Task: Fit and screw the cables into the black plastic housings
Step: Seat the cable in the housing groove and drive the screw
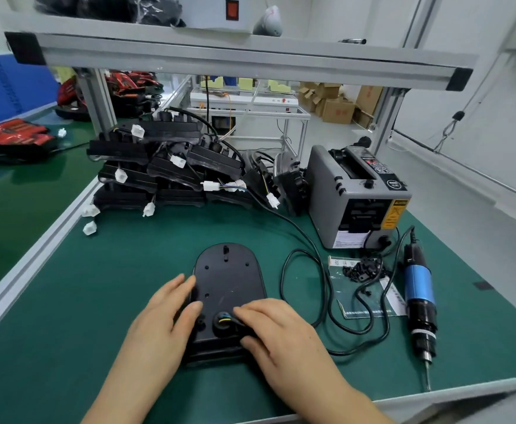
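A: Holding the housing (229,283) down, in front of the gray machine (327,191) and to its left. Our left hand (164,316) presses its edge, fingers straight.
B: Right hand (281,328)?
A: We pinch the cable (283,273) where it enters the housing. The screwdriver (419,289) lies in front of the machine, rightward.

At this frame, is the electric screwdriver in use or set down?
Set down: the electric screwdriver lies untouched on the green mat; the left hand steadies the black housing, the right hand pinches the cable.
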`<state>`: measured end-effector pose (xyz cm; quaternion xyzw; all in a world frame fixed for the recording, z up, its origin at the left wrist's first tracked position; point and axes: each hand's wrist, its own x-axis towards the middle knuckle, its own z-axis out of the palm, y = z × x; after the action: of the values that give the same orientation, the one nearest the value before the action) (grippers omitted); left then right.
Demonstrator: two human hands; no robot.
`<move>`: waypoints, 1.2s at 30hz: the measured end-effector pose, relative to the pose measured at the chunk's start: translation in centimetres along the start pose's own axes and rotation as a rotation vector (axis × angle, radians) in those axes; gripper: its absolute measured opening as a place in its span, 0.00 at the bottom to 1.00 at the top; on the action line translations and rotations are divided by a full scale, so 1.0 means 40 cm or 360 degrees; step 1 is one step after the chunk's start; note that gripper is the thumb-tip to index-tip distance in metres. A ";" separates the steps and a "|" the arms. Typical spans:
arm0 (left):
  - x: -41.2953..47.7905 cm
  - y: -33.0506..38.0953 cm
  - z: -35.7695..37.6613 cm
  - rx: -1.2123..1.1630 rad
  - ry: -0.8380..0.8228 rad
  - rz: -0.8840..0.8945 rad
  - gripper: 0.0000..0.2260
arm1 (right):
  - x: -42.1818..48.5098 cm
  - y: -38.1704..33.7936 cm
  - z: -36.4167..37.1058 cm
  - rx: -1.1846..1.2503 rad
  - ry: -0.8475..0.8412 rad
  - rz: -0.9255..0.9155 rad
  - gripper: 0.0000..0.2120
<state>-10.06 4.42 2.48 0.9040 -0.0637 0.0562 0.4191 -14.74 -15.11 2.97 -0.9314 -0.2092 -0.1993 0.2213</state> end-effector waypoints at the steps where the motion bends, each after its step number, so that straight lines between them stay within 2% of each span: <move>1: -0.001 0.015 0.005 -0.0010 0.0002 0.0056 0.19 | 0.001 0.002 -0.004 0.0029 -0.0035 -0.0001 0.16; 5: -0.014 0.034 0.024 0.0057 -0.0190 0.0159 0.30 | 0.005 0.018 -0.037 0.0274 -0.0252 0.0098 0.18; 8: -0.018 0.029 0.020 0.0154 -0.0218 0.0173 0.31 | 0.010 0.060 -0.079 0.0350 -0.0157 0.0283 0.12; 10: -0.021 0.033 0.018 0.0141 -0.0233 0.0172 0.30 | 0.023 0.122 -0.119 0.0176 -0.0048 0.0479 0.08; 12: -0.023 0.038 0.017 0.0132 -0.0240 0.0176 0.29 | 0.045 0.205 -0.168 -0.0202 -0.0070 0.0725 0.08; 15: -0.026 0.039 0.017 0.0118 -0.0241 0.0164 0.30 | 0.066 0.327 -0.222 -0.0692 -0.0300 0.1062 0.12; 17: -0.026 0.038 0.015 0.0115 -0.0250 0.0157 0.30 | 0.068 0.380 -0.230 -0.0792 -0.0460 0.1160 0.14; 21: -0.024 0.036 0.014 0.0133 -0.0263 0.0167 0.30 | 0.066 0.422 -0.211 -0.0878 -0.0694 0.1156 0.12; 27: -0.024 0.039 0.013 0.0122 -0.0266 0.0149 0.31 | 0.077 0.437 -0.206 -0.0929 -0.0782 0.1114 0.07; 33: -0.027 0.043 0.009 0.0058 -0.0267 0.0158 0.32 | 0.071 0.431 -0.206 -0.0994 -0.0580 0.1000 0.09; 36: -0.021 0.038 0.000 -0.0012 -0.0290 0.0167 0.29 | 0.069 0.423 -0.206 -0.0957 -0.0504 0.1017 0.09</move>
<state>-11.13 3.48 3.48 0.8991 -0.1491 -0.0045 0.4115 -6.65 -32.13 5.49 -0.9909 0.1241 -0.0281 -0.0428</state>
